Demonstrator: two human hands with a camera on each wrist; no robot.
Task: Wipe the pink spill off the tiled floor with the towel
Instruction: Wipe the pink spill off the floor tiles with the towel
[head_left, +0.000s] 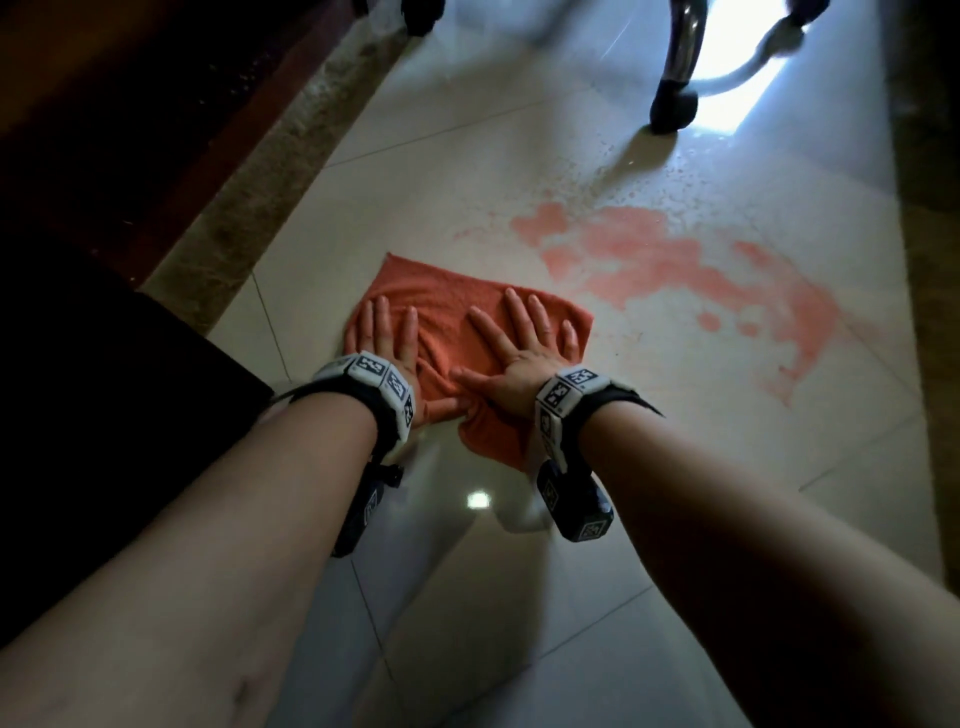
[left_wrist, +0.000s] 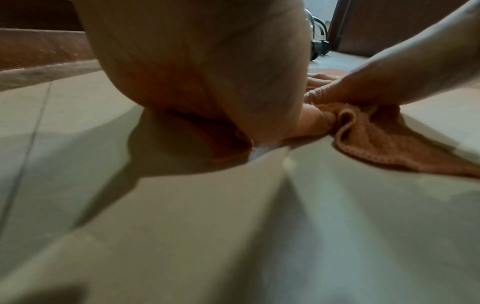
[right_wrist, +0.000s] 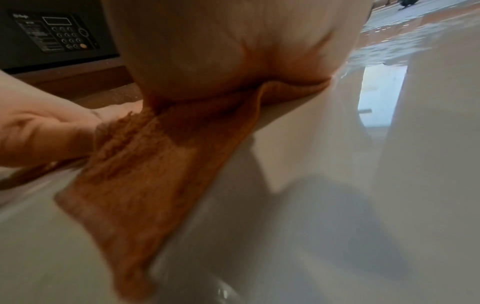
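Observation:
An orange towel (head_left: 447, 306) lies spread on the pale tiled floor (head_left: 675, 467). Both hands press flat on it with straight, spread fingers: my left hand (head_left: 387, 338) on its left part, my right hand (head_left: 519, 338) on its right part, thumbs nearly touching. The pink spill (head_left: 675, 270) spreads over the tiles to the right of and beyond the towel, apart from its edge. In the left wrist view my left palm (left_wrist: 207, 72) bears down on the towel (left_wrist: 376, 144). In the right wrist view my right palm (right_wrist: 233, 51) weighs on the towel (right_wrist: 145, 164).
A dark wooden cabinet (head_left: 130, 130) with a stone plinth runs along the left. A chair's chrome leg on a black caster (head_left: 672, 106) stands beyond the spill, with water droplets around it. A safe with a keypad (right_wrist: 54, 33) sits at the left in the right wrist view.

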